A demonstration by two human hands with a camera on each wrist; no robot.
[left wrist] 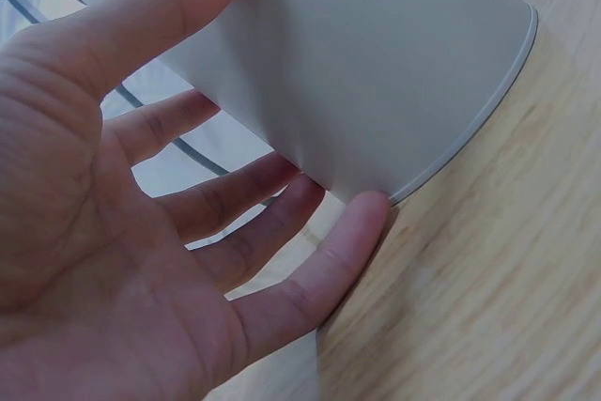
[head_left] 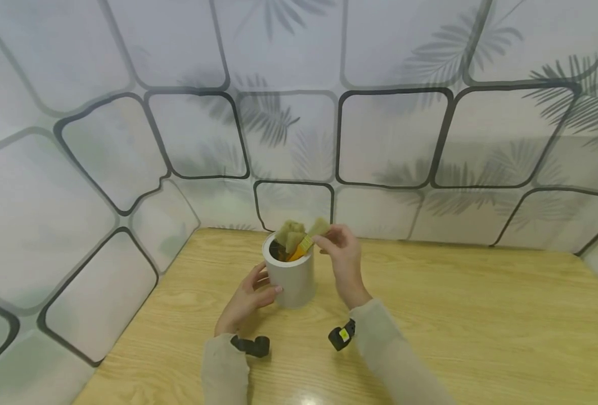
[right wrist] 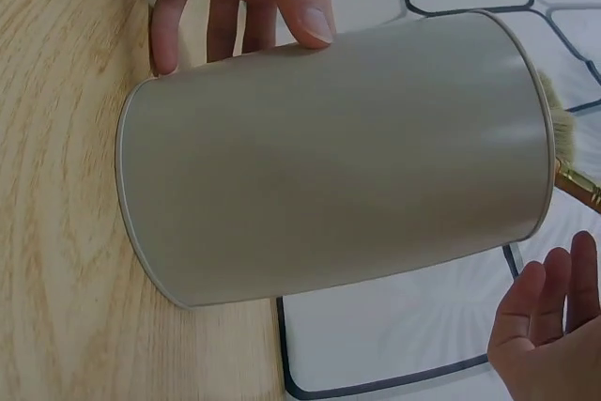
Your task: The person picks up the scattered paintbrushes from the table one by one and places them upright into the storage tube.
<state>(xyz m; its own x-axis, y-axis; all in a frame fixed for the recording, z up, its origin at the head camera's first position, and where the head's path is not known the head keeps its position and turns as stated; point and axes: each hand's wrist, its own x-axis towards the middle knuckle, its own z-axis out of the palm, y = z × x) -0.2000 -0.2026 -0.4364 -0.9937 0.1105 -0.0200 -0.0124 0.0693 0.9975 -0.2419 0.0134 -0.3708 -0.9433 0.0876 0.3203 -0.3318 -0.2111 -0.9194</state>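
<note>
A white cylindrical pot (head_left: 293,281) stands upright on the wooden table, its rim thick and its inside dark. My left hand (head_left: 248,298) steadies it low on the left side, thumb on the front and fingers bent along the wall; the left hand (left wrist: 122,185) fills much of the left wrist view. Pale, bushy bristles (head_left: 289,233) rise out of the pot. Beside them a paintbrush (head_left: 304,245) with an orange handle and golden ferrule leans right. My right hand (head_left: 346,253) pinches it near the bristles between thumb and forefinger; the right wrist view hides this grip.
The wooden table (head_left: 461,315) stretches to both sides of the pot. Close behind the pot hangs a pale curtain (head_left: 390,140) patterned with dark outlines and leaves, and it wraps round the left side too. Each wrist carries a small black camera (head_left: 258,346).
</note>
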